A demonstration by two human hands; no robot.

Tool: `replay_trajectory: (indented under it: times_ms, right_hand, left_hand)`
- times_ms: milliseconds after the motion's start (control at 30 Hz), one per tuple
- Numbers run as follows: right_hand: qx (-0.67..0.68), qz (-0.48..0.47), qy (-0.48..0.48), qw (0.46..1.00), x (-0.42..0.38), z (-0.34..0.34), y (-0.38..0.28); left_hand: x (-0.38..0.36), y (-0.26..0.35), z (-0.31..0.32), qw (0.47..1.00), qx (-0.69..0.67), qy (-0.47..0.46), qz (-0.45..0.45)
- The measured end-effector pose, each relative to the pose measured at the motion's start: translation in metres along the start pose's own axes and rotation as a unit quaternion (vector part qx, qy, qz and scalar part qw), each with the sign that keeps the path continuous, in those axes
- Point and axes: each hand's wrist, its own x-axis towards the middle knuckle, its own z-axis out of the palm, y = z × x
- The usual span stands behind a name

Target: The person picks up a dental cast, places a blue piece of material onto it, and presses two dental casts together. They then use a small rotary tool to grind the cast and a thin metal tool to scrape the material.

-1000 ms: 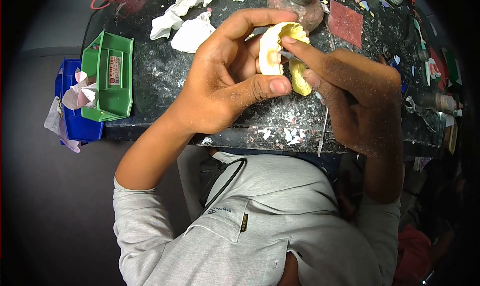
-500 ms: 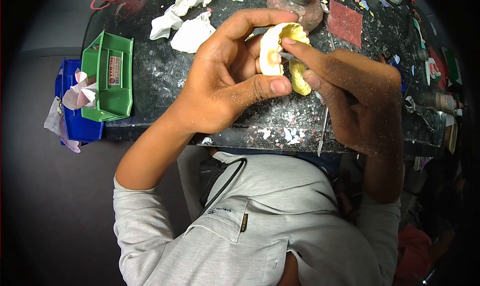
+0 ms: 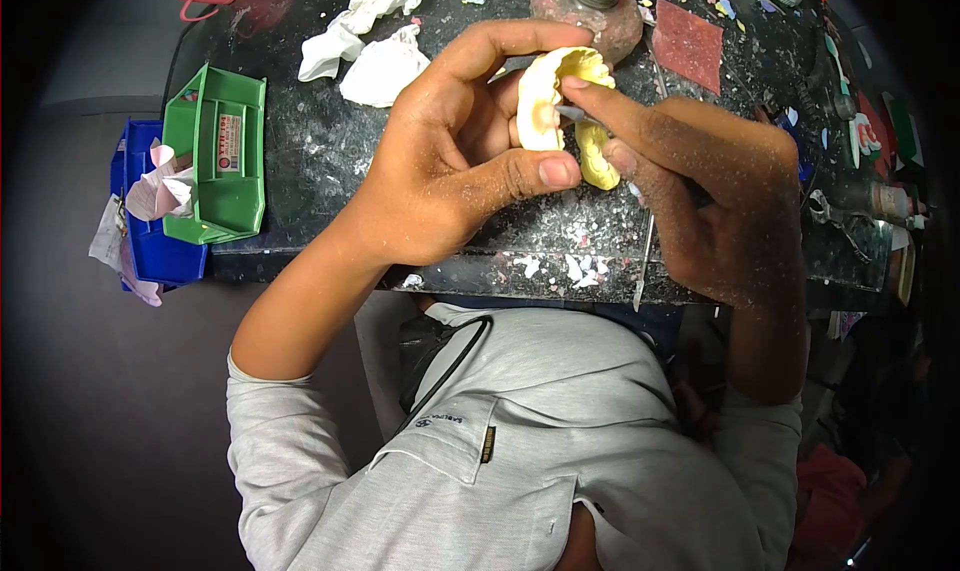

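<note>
My left hand (image 3: 450, 161) grips a pale yellow dental cast (image 3: 545, 96) between thumb and fingers, above the dark speckled bench (image 3: 310, 141). My right hand (image 3: 710, 186) holds a thin metal carving tool (image 3: 640, 261); its tip rests on the cast under my forefinger and its other end points down past the bench edge. A second yellow part of the cast (image 3: 598, 166) shows below my right forefinger. Both hands are dusted with white powder.
A green bin (image 3: 220, 156) and a blue bin (image 3: 150, 241) with crumpled paper stand at the bench's left end. White crumpled tissues (image 3: 380, 61) lie behind my left hand. A round brownish burner (image 3: 595, 11), a pink square sheet (image 3: 690, 46) and small tools sit at the back and right.
</note>
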Motion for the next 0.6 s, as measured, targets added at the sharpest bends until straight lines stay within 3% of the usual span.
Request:
replay_trajectory:
  times_ms: [200,400,467,600]
  right_hand:
    - [0.005,0.017,-0.03,0.999,0.001,-0.008,-0.003]
    - [-0.035,0.038,0.08,0.995,0.003,-0.027,0.018]
    - [-0.11,0.181,0.025,0.977,0.001,-0.037,0.018]
    - [-0.244,0.214,0.017,0.946,-0.008,-0.037,0.039]
  left_hand:
    - [0.0,0.002,0.001,1.0,-0.011,0.001,-0.011]
    - [0.001,-0.002,-0.003,0.998,-0.058,0.009,0.02]
    - [0.0,-0.006,-0.01,0.998,-0.051,0.008,0.024]
    - [0.003,-0.003,-0.007,0.995,-0.048,0.066,0.062]
